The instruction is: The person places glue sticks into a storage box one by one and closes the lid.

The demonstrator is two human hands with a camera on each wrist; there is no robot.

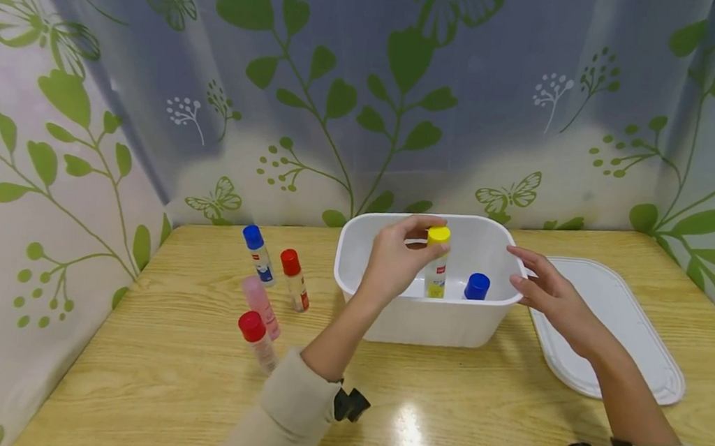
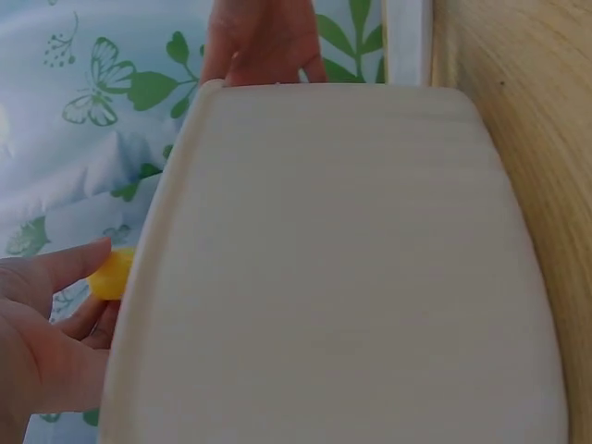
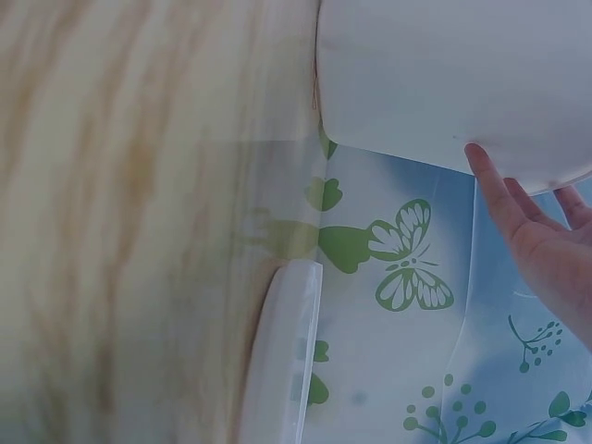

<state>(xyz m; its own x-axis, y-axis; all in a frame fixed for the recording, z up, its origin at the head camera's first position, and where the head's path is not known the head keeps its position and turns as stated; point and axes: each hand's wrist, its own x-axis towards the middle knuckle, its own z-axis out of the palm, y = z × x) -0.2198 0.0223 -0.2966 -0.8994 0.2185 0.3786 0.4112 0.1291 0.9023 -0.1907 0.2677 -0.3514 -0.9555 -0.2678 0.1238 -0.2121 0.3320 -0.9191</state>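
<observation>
My left hand (image 1: 395, 257) pinches the yellow cap of a small clear bottle (image 1: 437, 264). The bottle stands upright inside the white box (image 1: 431, 323); whether it touches the floor of the box is hidden. Beside it in the box, a blue cap (image 1: 476, 285) shows above the near wall. My right hand (image 1: 556, 301) touches the box's right rim, with fingers fairly straight. In the left wrist view, the yellow cap (image 2: 112, 274) sits between finger and thumb. The right wrist view shows one fingertip of my right hand (image 3: 546, 250) against the box wall (image 3: 416, 83).
Left of the box stand several small bottles: a blue-capped one (image 1: 259, 257), a red-capped one (image 1: 295, 281), a pink one (image 1: 260, 306) and another red-capped one (image 1: 258, 341). A white lid (image 1: 608, 327) lies flat on the wooden table (image 1: 162, 376) at right. A patterned curtain (image 1: 356, 76) hangs behind.
</observation>
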